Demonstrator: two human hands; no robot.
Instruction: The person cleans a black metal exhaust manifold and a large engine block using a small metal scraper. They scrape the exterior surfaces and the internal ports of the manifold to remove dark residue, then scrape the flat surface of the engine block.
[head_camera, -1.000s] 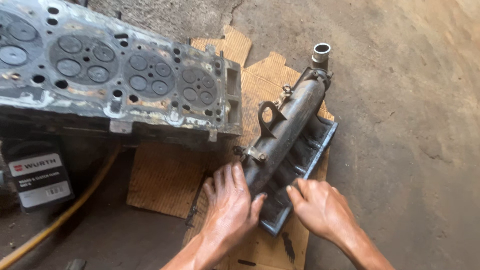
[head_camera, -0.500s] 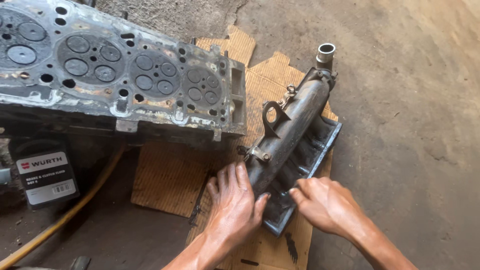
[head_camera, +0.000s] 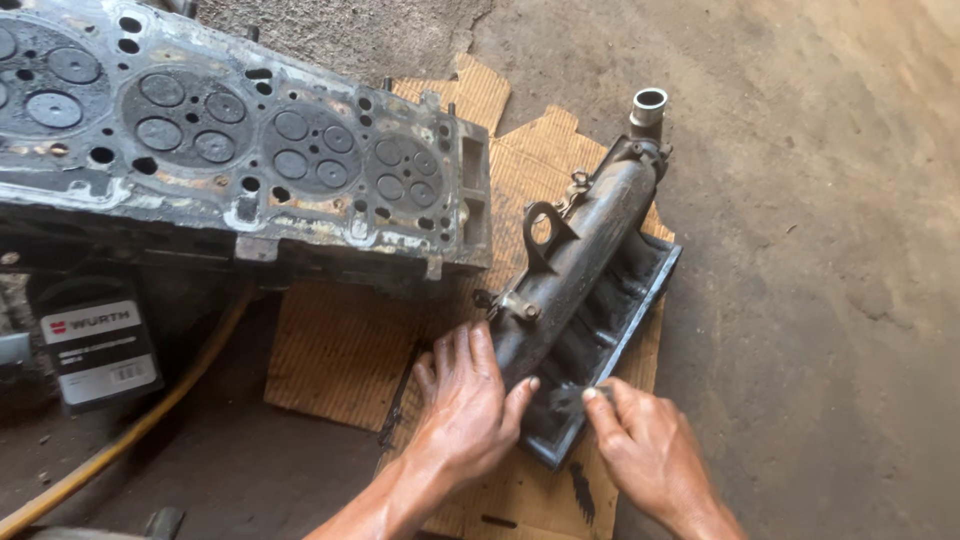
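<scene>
Two hands (head_camera: 470, 410) on one manifold (head_camera: 585, 290)

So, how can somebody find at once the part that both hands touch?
Start at the big cylinder head; right of it, cardboard covers the floor. There lies the dark manifold, under the left hand and right hand; only it has a short pale pipe stub.

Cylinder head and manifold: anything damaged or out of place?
The cylinder head shows sooty chambers and crusty, rusty residue across its face. The manifold is black with grime and lies askew on torn cardboard. No cracks visible.
</scene>
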